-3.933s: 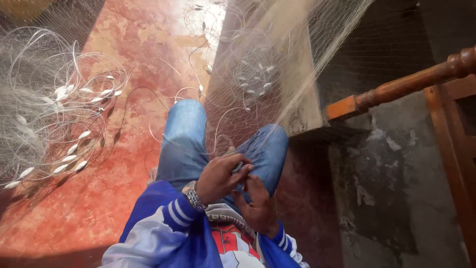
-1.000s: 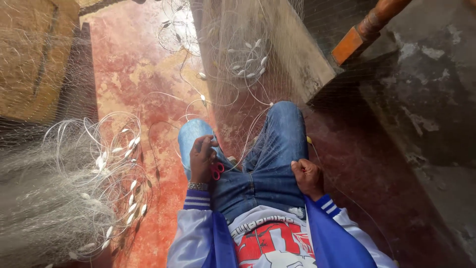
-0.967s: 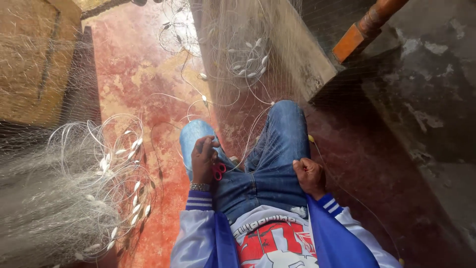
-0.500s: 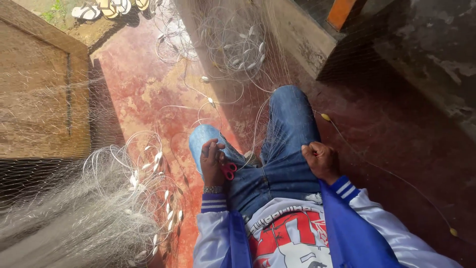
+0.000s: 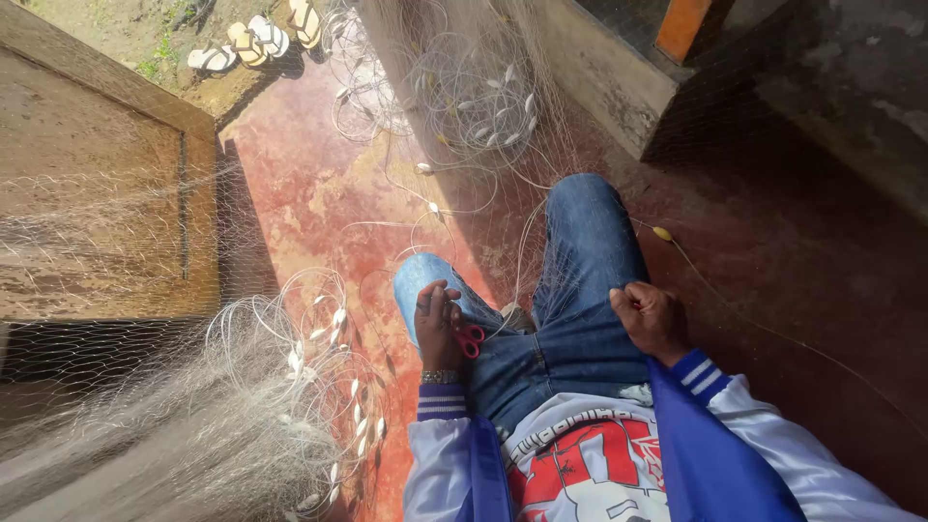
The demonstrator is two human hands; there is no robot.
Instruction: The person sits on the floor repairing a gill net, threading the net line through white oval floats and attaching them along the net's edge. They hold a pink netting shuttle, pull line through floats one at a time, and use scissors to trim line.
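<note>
Fishing net (image 5: 503, 242): draped over the lap and red floor (image 5: 319, 203); light, limp, snag-prone; best pinched by its cord. Left hand (image 5: 440, 324) grips red-handled scissors (image 5: 471, 340). Right hand (image 5: 652, 317) is fisted on a strand.

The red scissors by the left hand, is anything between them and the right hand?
Only the lap: the red-handled scissors sit at the left hand on the left thigh, the right hand is fisted beside the right thigh, with the jeans between.
</note>
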